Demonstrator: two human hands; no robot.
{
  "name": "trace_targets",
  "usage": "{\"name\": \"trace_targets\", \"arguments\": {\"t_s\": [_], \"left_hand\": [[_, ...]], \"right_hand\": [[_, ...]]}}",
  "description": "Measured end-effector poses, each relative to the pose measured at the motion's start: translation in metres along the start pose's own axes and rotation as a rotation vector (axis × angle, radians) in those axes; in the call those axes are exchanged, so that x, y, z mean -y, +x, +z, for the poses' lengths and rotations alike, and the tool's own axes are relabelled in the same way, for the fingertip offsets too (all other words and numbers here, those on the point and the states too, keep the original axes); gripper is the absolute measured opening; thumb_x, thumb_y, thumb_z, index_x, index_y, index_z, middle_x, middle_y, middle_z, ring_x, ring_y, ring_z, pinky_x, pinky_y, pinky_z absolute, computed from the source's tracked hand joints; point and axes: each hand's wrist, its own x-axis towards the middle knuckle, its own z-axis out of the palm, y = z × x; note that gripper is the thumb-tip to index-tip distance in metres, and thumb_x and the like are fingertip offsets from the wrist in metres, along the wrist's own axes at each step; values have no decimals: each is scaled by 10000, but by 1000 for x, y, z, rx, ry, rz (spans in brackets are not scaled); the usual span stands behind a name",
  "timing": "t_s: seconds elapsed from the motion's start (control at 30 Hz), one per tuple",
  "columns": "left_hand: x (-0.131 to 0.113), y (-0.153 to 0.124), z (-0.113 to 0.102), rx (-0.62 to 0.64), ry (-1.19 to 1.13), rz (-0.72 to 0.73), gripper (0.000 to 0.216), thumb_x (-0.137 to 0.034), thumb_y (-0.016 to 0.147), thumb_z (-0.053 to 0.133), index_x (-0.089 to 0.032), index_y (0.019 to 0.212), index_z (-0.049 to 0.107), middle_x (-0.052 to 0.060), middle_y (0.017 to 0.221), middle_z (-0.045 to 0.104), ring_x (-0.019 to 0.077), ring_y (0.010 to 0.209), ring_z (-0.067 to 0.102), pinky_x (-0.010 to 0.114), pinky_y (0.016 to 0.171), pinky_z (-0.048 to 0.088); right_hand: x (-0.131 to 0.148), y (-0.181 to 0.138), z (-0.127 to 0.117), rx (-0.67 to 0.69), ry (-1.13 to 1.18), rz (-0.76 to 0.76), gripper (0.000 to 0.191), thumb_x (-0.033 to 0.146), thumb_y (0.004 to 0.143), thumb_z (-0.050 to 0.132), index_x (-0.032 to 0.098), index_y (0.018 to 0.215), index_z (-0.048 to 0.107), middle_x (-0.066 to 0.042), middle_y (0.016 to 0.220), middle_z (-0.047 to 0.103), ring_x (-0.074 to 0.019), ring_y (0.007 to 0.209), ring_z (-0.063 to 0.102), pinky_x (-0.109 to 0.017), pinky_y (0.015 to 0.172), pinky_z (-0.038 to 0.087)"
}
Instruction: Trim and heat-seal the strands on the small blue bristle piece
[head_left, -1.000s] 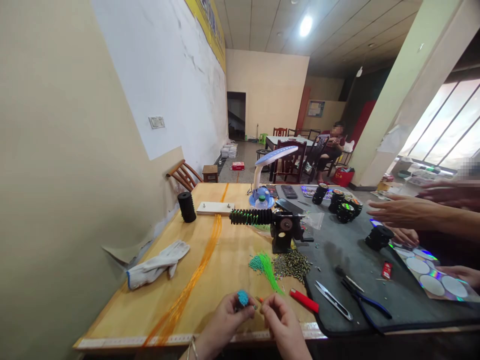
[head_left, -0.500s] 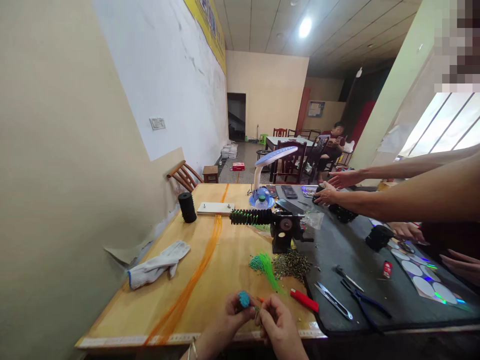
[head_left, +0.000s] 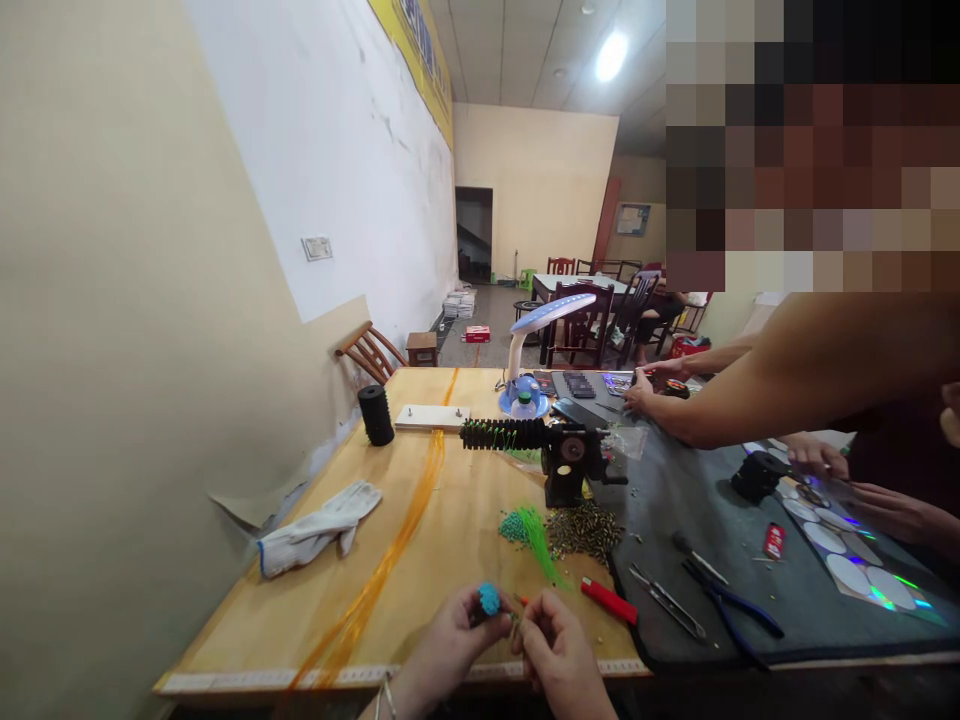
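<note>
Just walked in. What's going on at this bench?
The left hand holds a blue clump; the right hand pinches a small piece beside it, too tiny to identify. Beyond them, green strands lie between teal beads and dark beads, in front of a black cranked device. To the right, another person's arm extends over the dark mat.

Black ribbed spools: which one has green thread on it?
The sideways spool on the black crank device; green thread zigzags along it, while the upright spool at far left and the one beside the disc sheet look plain black.
</note>
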Motion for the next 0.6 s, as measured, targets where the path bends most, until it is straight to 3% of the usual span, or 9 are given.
{"name": "trace_targets", "arguments": {"t_s": [0.27, 0.6], "left_hand": [[-3, -1, 2, 14, 40, 23, 317, -418, 653, 772, -139, 764, 669, 0, 686, 655, 155, 699, 581, 257, 691, 449], [-2, -2, 1, -33, 206, 68, 340, -466, 724, 691, -144, 828, 727, 74, 787, 733, 204, 773, 639, 284, 736, 488]], "right_hand": [[-1, 3, 0, -5, -44, -16, 234, 393, 760, 534, 199, 677, 433, 45, 546, 506, -61, 412, 383, -174, 383, 288], [1, 4, -6, -8, -93, -72, 373, 546, 774, 559, 185, 706, 493, 36, 546, 520, -60, 398, 383, -178, 376, 279]]}}
